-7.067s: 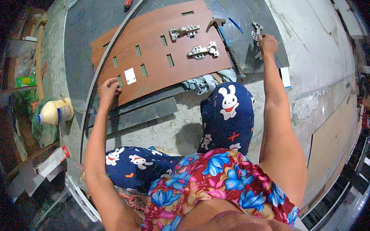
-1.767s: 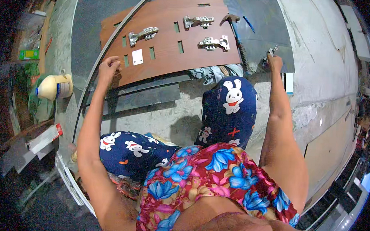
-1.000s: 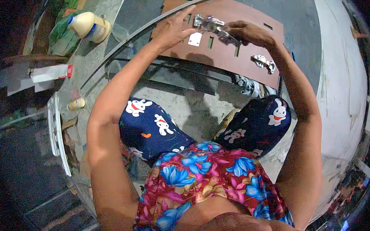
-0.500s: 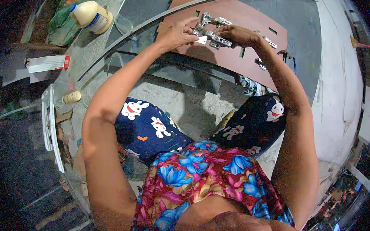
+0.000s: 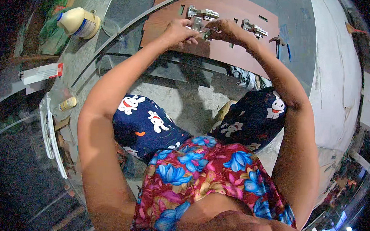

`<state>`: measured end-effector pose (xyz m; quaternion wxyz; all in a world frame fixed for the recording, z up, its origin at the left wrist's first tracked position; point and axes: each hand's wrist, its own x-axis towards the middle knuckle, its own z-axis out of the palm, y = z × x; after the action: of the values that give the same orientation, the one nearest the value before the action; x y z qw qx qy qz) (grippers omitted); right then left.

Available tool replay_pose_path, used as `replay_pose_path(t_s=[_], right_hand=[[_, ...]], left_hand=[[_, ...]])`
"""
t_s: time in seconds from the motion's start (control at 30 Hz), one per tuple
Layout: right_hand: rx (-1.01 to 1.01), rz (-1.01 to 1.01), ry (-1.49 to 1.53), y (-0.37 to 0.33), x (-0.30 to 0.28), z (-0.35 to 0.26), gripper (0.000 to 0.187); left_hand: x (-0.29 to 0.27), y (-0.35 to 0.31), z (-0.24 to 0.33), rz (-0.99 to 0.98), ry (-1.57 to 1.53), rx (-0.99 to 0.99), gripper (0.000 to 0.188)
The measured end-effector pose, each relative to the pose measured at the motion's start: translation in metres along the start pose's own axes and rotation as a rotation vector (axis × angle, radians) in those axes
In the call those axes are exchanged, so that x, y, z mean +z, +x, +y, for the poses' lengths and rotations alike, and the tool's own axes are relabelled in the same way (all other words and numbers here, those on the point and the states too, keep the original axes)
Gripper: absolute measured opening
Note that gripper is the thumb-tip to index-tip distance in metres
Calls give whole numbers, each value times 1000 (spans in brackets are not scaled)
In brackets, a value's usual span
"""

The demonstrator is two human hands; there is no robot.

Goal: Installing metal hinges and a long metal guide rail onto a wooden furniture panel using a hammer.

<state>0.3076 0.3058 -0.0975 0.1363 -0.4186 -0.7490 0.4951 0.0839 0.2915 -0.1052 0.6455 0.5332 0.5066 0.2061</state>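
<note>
Over the brown wooden panel [image 5: 254, 52], both hands grip one silver cabinet hinge [image 5: 198, 22] between them. My left hand [image 5: 180, 33] pinches its left side with thumb and fingers. My right hand [image 5: 226, 30] has its fingers closed around the other end and covers part of it. A second cabinet hinge [image 5: 203, 13] lies on the panel just beyond my hands. Another metal hinge [image 5: 255, 28] lies to the right, beside my right wrist. Dark rectangular slots are cut through the panel.
A hammer [image 5: 277, 42] and a blue slim tool [image 5: 289, 53] lie right of the panel on a grey sheet [image 5: 302, 21]. A long metal strip [image 5: 126, 32] curves along the left. Farther left stand a cream jug [image 5: 77, 22], a small bottle [image 5: 68, 103] and a white-red box [image 5: 42, 73].
The held hinge has been turned, so its flat plate now faces up and its long arm no longer shows. My right hand has shifted left. The whole view has moved slightly.
</note>
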Motion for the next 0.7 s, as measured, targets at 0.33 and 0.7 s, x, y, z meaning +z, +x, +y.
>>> replay_pose_path(t_s=[0.33, 0.7], right_hand=[[-160, 6, -561, -16, -21, 21, 33], [-118, 104, -582, -32, -32, 54, 20]], left_hand=[[18, 12, -11, -136, -226, 14, 35], [1, 13, -20, -103, -119, -49, 35]])
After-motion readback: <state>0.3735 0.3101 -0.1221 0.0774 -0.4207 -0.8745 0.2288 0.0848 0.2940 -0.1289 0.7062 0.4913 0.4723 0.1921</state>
